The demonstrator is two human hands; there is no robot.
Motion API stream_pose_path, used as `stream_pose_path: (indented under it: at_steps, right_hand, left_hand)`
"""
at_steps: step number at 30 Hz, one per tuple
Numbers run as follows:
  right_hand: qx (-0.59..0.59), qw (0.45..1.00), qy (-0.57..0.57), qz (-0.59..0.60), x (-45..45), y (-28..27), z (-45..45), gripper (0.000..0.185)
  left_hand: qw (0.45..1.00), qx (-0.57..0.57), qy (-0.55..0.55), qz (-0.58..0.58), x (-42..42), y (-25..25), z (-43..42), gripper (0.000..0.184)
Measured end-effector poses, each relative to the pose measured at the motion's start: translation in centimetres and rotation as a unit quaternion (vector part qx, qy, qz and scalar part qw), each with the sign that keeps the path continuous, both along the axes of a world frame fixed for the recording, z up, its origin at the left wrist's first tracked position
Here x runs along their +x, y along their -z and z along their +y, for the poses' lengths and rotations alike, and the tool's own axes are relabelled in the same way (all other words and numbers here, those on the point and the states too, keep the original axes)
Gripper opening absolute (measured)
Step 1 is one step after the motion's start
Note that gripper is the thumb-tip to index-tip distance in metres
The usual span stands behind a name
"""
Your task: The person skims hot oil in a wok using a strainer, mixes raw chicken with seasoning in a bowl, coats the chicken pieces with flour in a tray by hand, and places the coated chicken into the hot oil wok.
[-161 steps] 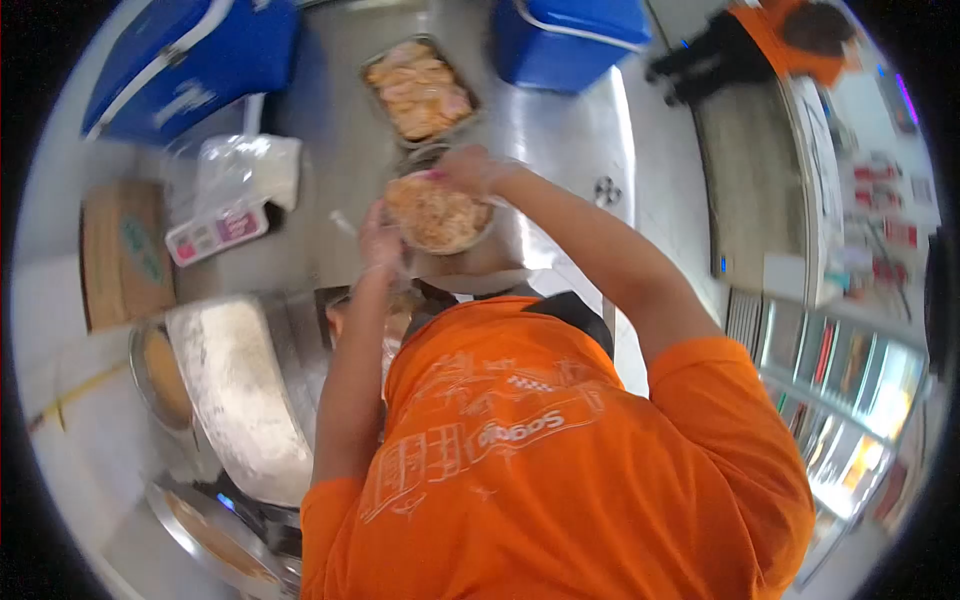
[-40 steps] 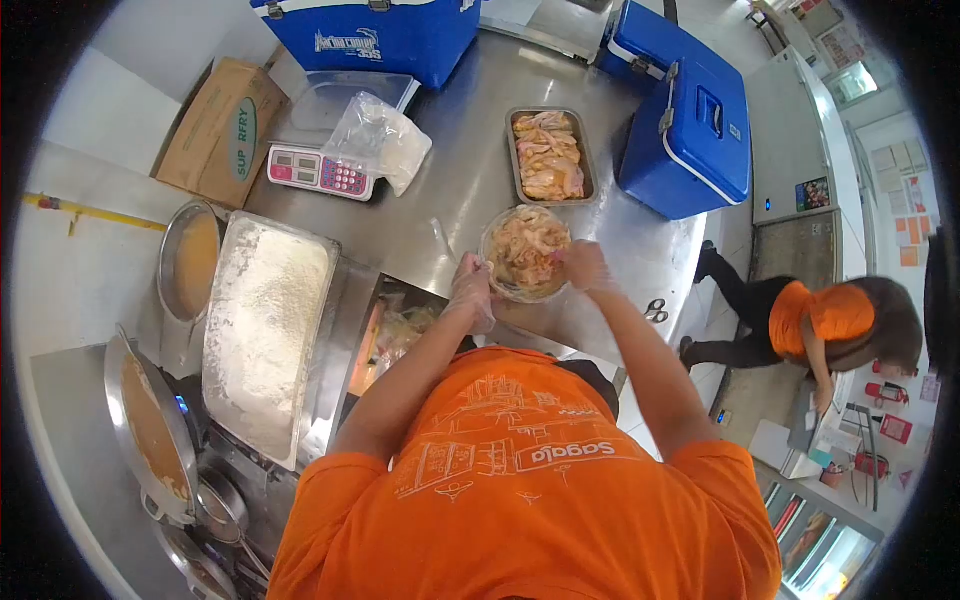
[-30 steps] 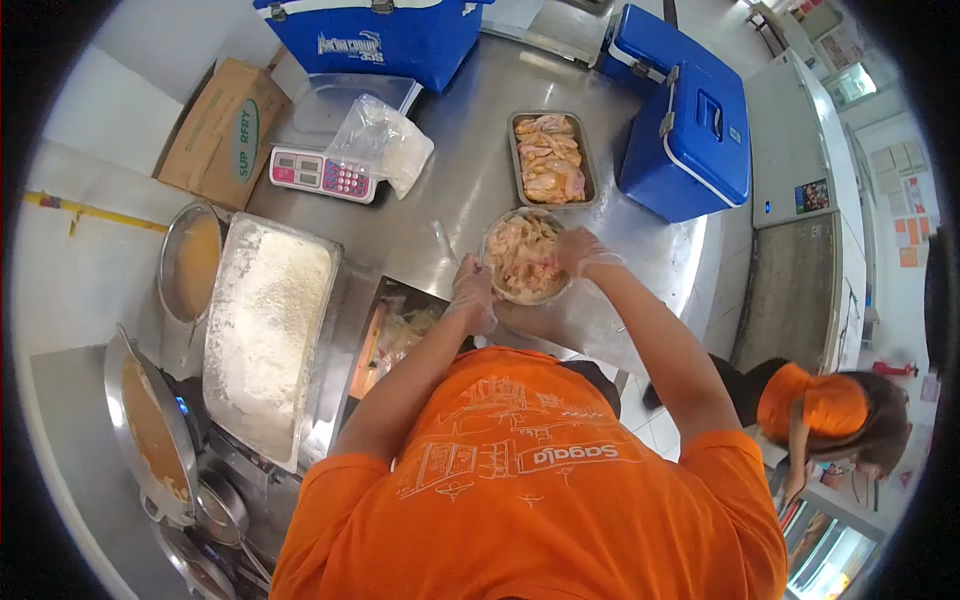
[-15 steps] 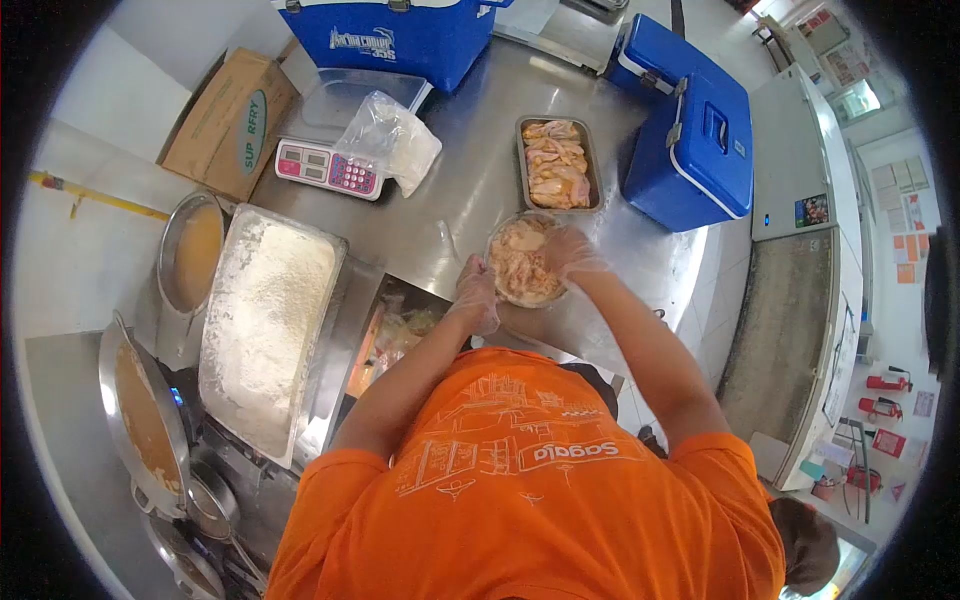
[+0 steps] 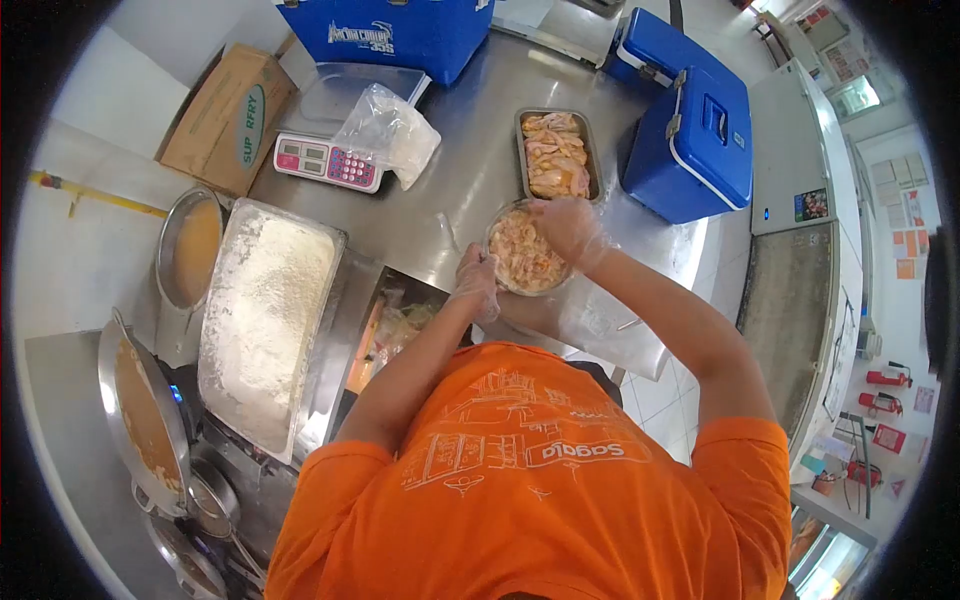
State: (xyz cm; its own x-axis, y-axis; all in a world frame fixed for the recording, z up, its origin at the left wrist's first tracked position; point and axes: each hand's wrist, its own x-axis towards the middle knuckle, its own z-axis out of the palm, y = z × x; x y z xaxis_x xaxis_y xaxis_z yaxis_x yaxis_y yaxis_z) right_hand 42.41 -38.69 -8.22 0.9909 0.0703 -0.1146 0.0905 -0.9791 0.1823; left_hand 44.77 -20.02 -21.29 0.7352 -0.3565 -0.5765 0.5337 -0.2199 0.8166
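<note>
On counter (image 5: 455,140), left hand (image 5: 478,278) has bowl (image 5: 541,293) in its grip by the rim; right hand (image 5: 567,230) over meat (image 5: 520,258), grip can't be told. Hard shove could tip bowl, spilling meat.

Bowl (image 5: 533,293) — rim partly behind right grip (image 5: 570,230)

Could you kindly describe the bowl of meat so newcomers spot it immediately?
On the steel table, find the rectangular grey metal tray. Nearer the person sits the clear-looking bowl of pinkish meat, marked by its round shape and the gloved left hand at it.
</note>
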Motion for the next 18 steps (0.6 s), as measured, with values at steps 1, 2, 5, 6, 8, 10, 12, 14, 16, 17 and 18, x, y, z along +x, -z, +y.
stream_pose_path:
  at_steps: [1, 2, 5, 6, 8, 10, 12, 14, 16, 17, 18]
  right_hand:
    - [0.014, 1.0, -0.011, -0.022, -0.3, 1.0, -1.1, 0.022]
    - [0.006, 1.0, 0.006, 0.015, -0.7, 1.0, -1.7, 0.022]
    - [0.01, 0.991, 0.039, 0.126, -2.9, 1.8, -3.9, 0.026]
    - [0.029, 0.986, 0.043, 0.159, -3.6, 2.2, -4.9, 0.027]
    - [0.058, 0.974, 0.037, 0.214, -4.7, 4.4, -5.9, 0.031]
    - [0.076, 0.963, 0.008, 0.26, -5.4, 7.0, -6.2, 0.036]
    - [0.156, 0.96, 0.004, 0.234, -5.4, 8.5, -5.1, 0.03]
    - [0.231, 0.95, -0.051, 0.205, -5.1, 10.3, -4.5, 0.027]
    - [0.286, 0.948, -0.069, 0.123, -5.4, 9.7, -4.6, 0.022]
    - [0.313, 0.943, -0.077, 0.082, -5.6, 9.8, -4.7, 0.021]
    - [0.363, 0.925, -0.046, 0.099, -5.4, 10.3, -5.5, 0.018]
  left_hand:
    - [1.0, 0.004, 0.006, 0.006, 0.4, -0.1, -0.1, 0.017]
    - [1.0, 0.013, 0.004, 0.009, 0.8, -0.5, -0.3, 0.015]
    - [0.999, 0.036, -0.006, 0.02, 1.1, -2.2, -0.8, 0.01]
    - [0.999, 0.042, -0.009, 0.021, 1.1, -2.9, -1.0, 0.009]
    - [0.998, 0.066, 0.004, -0.008, 0.7, -1.8, -1.4, 0.009]
    - [0.992, 0.102, 0.029, -0.07, 0.7, 0.5, -2.1, 0.01]
    - [0.978, 0.159, 0.047, -0.128, -0.6, -1.0, -1.9, 0.011]
    - [0.971, 0.183, 0.051, -0.147, -1.8, -2.8, -1.1, 0.012]
    - [0.976, 0.17, 0.041, -0.131, -2.0, -4.1, -0.6, 0.012]
    - [0.986, 0.134, 0.012, -0.097, -2.0, -2.7, -0.6, 0.014]
    - [0.993, 0.098, -0.016, -0.063, -2.0, -1.2, -0.7, 0.015]
